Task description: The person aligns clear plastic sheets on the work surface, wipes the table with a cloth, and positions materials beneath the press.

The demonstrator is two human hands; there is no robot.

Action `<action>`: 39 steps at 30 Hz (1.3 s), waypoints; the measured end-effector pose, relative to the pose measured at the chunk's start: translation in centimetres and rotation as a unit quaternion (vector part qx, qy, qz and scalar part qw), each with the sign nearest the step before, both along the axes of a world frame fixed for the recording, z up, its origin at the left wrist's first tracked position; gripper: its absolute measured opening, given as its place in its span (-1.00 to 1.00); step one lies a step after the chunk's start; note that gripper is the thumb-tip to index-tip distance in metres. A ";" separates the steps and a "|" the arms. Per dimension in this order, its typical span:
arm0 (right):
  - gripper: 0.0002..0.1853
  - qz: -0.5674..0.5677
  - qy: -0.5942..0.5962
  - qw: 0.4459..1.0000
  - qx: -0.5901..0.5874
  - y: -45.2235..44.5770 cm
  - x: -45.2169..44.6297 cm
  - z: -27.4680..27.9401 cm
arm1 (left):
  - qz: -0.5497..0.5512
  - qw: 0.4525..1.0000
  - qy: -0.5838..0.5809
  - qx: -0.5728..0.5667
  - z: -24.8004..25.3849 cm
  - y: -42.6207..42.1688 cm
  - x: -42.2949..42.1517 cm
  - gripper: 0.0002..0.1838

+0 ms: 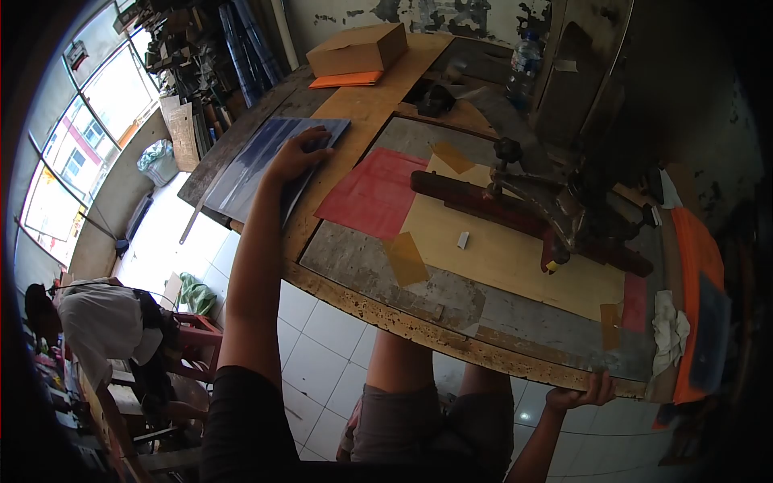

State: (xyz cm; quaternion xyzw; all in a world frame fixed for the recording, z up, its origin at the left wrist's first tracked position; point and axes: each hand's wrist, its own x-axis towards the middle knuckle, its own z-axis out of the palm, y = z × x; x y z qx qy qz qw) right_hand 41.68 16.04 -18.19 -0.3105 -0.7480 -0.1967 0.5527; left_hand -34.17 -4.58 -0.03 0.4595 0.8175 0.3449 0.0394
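Blue sheets (pixel 250 167) lie along the bench (pixel 423 60) at its left edge, the left hand (pixel 299 153) resting loosely open on them; the right hand (pixel 580 394) clasps the front edge. A dark bar (pixel 459 194) overhangs the yellow sheet (pixel 503 253).

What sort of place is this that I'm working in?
Most likely a small workshop: a dark metal fixture reaches over the scuffed worktable, and assorted materials are piled up near the window.
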 end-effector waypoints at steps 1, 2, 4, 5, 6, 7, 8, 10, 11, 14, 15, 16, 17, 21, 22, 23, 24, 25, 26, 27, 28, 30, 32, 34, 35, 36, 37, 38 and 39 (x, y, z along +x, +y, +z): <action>-0.38 -0.001 0.001 1.000 0.000 -0.1 -0.1 0.1 | 0.003 1.000 0.007 0.003 -0.1 0.0 -0.2 -0.24; -0.39 -0.001 0.002 1.000 0.000 -0.1 -0.1 0.0 | -0.001 1.000 0.000 0.007 -0.2 -0.1 -0.4 -0.25; -0.41 -0.002 0.006 1.000 -0.001 0.0 0.1 -0.2 | -0.008 1.000 -0.013 0.015 -0.2 -0.1 -0.4 -0.28; -0.42 -0.002 0.008 1.000 0.000 0.0 0.1 -0.3 | -0.008 1.000 -0.017 0.013 -0.2 -0.1 -0.4 -0.30; -0.43 -0.003 0.009 1.000 0.000 0.0 0.1 -0.3 | -0.008 1.000 -0.021 0.011 -0.1 -0.2 -0.4 -0.33; -0.43 -0.004 0.010 1.000 0.002 0.0 0.0 -0.2 | -0.008 1.000 -0.025 0.009 -0.1 -0.2 -0.3 -0.36; -0.43 -0.005 0.011 1.000 0.003 0.0 0.0 -0.2 | -0.008 1.000 -0.026 0.012 0.0 -0.2 -0.3 -0.38; -0.43 -0.006 0.012 1.000 0.004 0.0 -0.1 -0.2 | -0.007 0.999 -0.028 0.017 -0.2 -0.2 -0.6 -0.42; -0.43 -0.006 0.013 1.000 0.004 0.1 0.0 -0.2 | -0.011 0.999 -0.029 0.025 -0.2 -0.2 -0.8 -0.42; -0.43 -0.002 0.018 1.000 0.003 0.3 0.3 -0.7 | -0.007 0.998 -0.017 0.057 -1.0 -0.4 -1.8 -0.43; -0.43 -0.004 0.019 1.000 0.002 0.2 0.2 -0.7 | 0.004 0.997 -0.002 0.075 -1.4 -0.3 -1.9 -0.44; -0.43 -0.007 0.020 1.000 0.001 0.1 0.1 -0.7 | 0.014 0.995 0.013 0.093 -1.6 -0.2 -2.0 -0.45; -0.43 -0.008 0.021 1.000 0.002 0.1 0.1 -0.7 | 0.021 0.994 0.019 0.102 -1.8 -0.1 -2.1 -0.44; -0.43 -0.005 0.021 1.000 0.004 0.2 0.1 -0.7 | 0.027 0.990 0.031 0.137 -2.3 0.2 -2.2 -0.41; -0.43 -0.004 0.020 1.000 0.005 0.3 0.1 -0.7 | 0.023 0.989 0.031 0.144 -2.4 0.2 -2.2 -0.40; -0.43 -0.003 0.019 1.000 0.003 0.3 0.1 -0.7 | 0.024 0.988 0.021 0.150 -2.4 0.1 -2.2 -0.41; -0.43 -0.003 0.019 1.000 0.002 0.3 0.2 -0.8 | 0.025 0.987 0.011 0.156 -2.5 0.1 -1.9 -0.41; -0.42 -0.004 0.019 1.000 -0.001 0.3 0.2 -0.9 | 0.025 0.986 0.001 0.162 -2.4 0.0 -1.7 -0.41; -0.42 -0.005 0.019 1.000 -0.004 0.2 0.3 -1.0 | 0.024 0.988 0.025 0.150 -2.3 0.1 -1.6 -0.41; -0.42 -0.007 0.016 1.000 -0.006 0.1 0.2 -0.8 | 0.021 0.989 0.048 0.139 -2.6 0.3 -2.2 -0.42; -0.42 -0.009 0.014 1.000 -0.007 0.0 0.1 -0.7 | 0.019 0.989 0.072 0.127 -2.9 0.3 -2.7 -0.42; -0.42 -0.011 0.012 1.000 -0.009 -0.1 -0.1 -0.4 | 0.017 0.990 0.070 0.122 -3.2 0.3 -3.1 -0.42; -0.42 -0.010 0.013 1.000 -0.010 -0.1 -0.1 -0.3 | 0.024 0.990 0.061 0.123 -3.1 0.4 -3.1 -0.42; -0.42 -0.010 0.015 1.000 -0.010 -0.2 -0.2 -0.3 | 0.041 0.989 0.047 0.131 -2.6 0.4 -1.9 -0.41; -0.42 -0.010 0.015 1.000 -0.010 -0.2 -0.2 -0.3 | 0.043 0.990 0.043 0.126 -2.2 0.5 -1.4 -0.40; -0.42 -0.010 0.016 1.000 -0.010 -0.2 -0.3 -0.2 | 0.044 0.991 0.040 0.122 -2.1 0.5 -1.3 -0.38; -0.42 -0.011 0.015 1.000 -0.009 -0.2 -0.3 -0.2 | 0.046 0.991 0.036 0.118 -1.9 0.4 -1.1 -0.37; -0.42 -0.009 0.016 1.000 -0.009 -0.2 -0.3 -0.2 | 0.045 0.990 0.036 0.126 -1.8 0.4 -0.9 -0.38; -0.42 -0.007 0.017 1.000 -0.008 -0.2 -0.3 -0.2 | 0.045 0.989 0.037 0.134 -2.0 0.3 -1.0 -0.40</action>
